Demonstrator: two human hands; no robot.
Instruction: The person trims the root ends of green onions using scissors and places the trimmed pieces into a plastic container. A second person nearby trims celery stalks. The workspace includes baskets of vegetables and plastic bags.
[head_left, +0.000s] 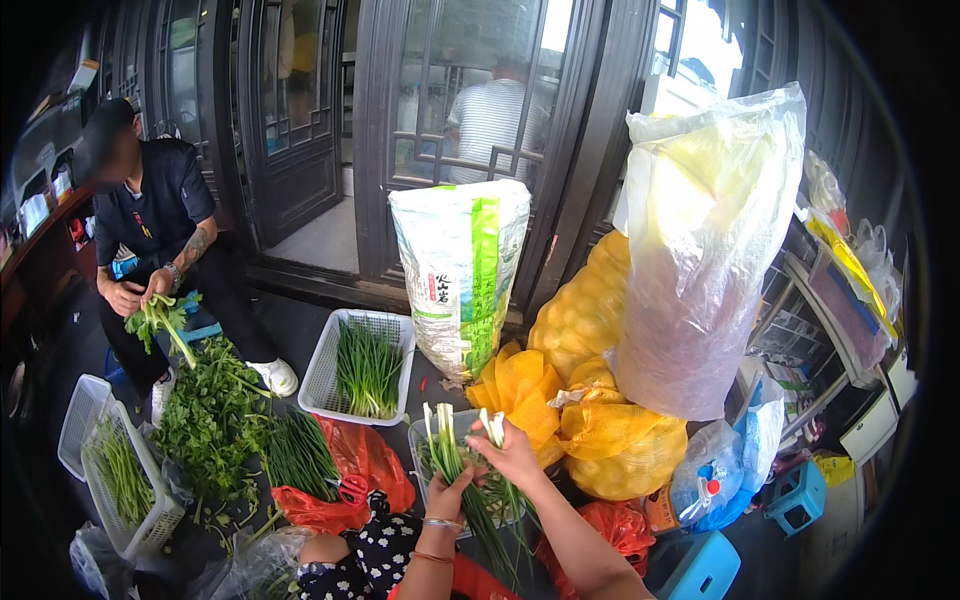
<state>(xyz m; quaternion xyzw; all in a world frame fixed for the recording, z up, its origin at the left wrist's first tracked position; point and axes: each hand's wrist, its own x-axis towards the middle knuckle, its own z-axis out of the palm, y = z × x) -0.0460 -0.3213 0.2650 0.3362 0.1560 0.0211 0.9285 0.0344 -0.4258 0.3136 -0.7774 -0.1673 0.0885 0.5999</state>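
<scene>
My left hand (447, 499) is closed around a bunch of green onions (445, 442), white ends up and long leaves hanging down. Just right of it, my right hand (510, 454) holds a smaller bunch of green onions (492, 426) by the white stalks. Below both hands is a plastic basket (417, 461) with loose greens in it, partly hidden by my hands. To the left, more thin green stalks (300, 454) lie on a red plastic bag (382, 457), beside red-handled scissors (353, 490). A white basket (319, 375) beyond holds a bundle of green onions (369, 367).
A co-worker (154, 202) sits at left holding leafy stalks over a heap of leafy greens (202, 420). White baskets (146, 480) stand at lower left. Ahead are a white sack (457, 277), yellow mesh bags (630, 450) and a tall clear bag (682, 300). Blue stools (799, 495) stand at right.
</scene>
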